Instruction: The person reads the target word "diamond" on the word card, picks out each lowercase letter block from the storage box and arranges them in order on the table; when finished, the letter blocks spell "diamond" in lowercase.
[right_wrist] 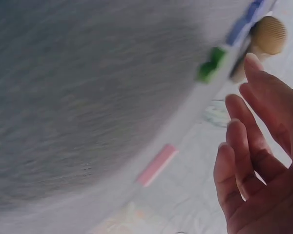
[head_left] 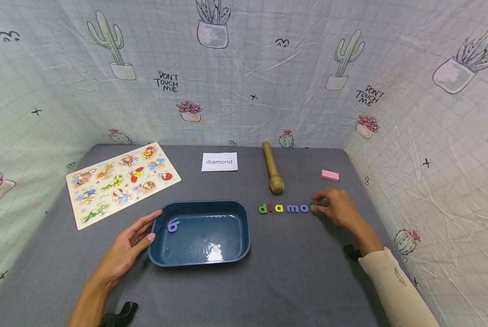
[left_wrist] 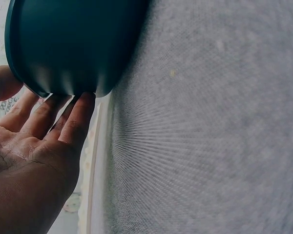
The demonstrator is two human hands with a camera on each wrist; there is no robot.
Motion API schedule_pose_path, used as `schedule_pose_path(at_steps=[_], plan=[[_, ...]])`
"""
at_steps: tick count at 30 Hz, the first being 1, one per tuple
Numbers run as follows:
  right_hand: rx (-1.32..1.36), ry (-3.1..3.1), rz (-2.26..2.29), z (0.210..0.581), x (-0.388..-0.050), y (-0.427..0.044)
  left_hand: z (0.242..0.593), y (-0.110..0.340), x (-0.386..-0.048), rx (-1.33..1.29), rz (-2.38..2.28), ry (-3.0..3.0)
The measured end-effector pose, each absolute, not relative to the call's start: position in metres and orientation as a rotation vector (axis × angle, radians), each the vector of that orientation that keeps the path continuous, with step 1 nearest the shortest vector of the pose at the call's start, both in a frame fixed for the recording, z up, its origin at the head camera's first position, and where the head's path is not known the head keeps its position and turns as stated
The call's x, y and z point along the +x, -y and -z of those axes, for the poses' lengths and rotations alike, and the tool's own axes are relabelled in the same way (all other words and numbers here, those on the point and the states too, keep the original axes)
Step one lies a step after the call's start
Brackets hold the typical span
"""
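Note:
My left hand [head_left: 123, 250] touches the left side of a dark teal tray [head_left: 199, 262], its fingers nearly straight against the outer wall and the thumb by the rim. Inside the tray lies a purple plastic letter [head_left: 173, 226]. My right hand [head_left: 337, 208] hovers over the right end of a row of colored letters spelling "diamo", purple o [head_left: 304, 208] included. By its fingertips sits a green letter [right_wrist: 212, 64], partly hidden in the head view. The right wrist view shows a gap between the thumb and that letter, with the fingers loosely bent.
A white card [head_left: 219, 162] printed "diamond" lies behind the tray. Beyond the letters are a gold microphone-shaped object [head_left: 271, 168] and a pink block [head_left: 330, 175]. An insect picture board [head_left: 123, 185] lies at the left. Patterned cloth [head_left: 252, 118] walls the table's back and sides.

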State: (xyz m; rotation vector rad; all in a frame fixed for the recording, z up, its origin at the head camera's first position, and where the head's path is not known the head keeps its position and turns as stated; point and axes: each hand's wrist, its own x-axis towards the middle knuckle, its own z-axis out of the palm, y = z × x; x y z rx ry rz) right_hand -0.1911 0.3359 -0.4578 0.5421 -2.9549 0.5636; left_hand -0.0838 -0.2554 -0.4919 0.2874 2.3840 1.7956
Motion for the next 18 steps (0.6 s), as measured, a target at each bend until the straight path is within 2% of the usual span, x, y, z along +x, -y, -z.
schedule_pose_path(at_steps=[18], plan=[[0.703,2.583,-0.636,0.408,-0.164,-0.239,0.492,0.256,-0.084,0.295,-1.821,-2.364]])
